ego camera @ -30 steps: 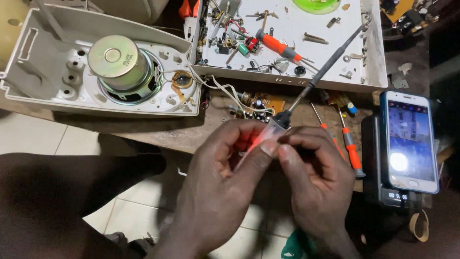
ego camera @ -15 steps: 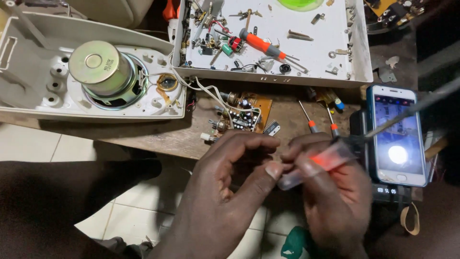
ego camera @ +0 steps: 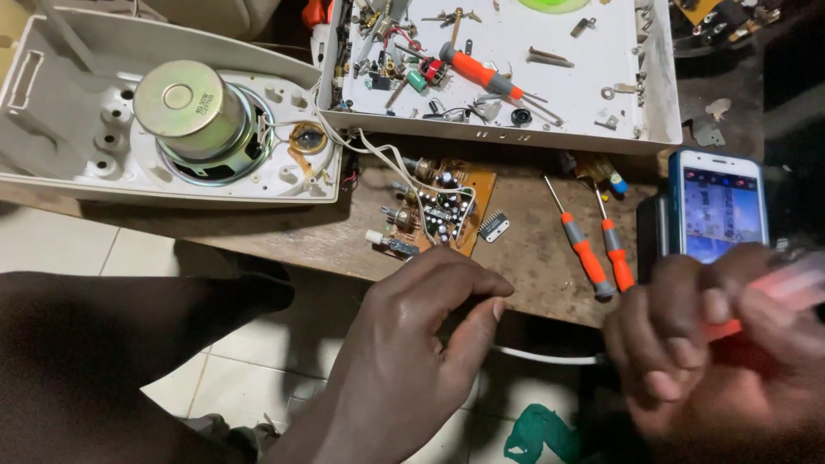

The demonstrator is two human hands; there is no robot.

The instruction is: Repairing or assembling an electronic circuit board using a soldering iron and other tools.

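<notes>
Well, left of the circuit board (ego camera: 443,209) sits the speaker shell (ego camera: 163,116); below the board, left hand (ego camera: 412,335) hangs loosely curled, holding nothing. Right of the board, by the phone (ego camera: 720,206), right hand (ego camera: 713,344) is clenched on a clear-handled screwdriver (ego camera: 786,288), blurred. I'd steady that wrist, w/ left hand bracing.

On our table (ego camera: 533,258) the circuit board (ego camera: 443,210) lies centre, speaker shell (ego camera: 172,112) far left, parts tray (ego camera: 584,77) behind, two screwdrivers (ego camera: 593,249) and phone (ego camera: 720,206) right.
</notes>
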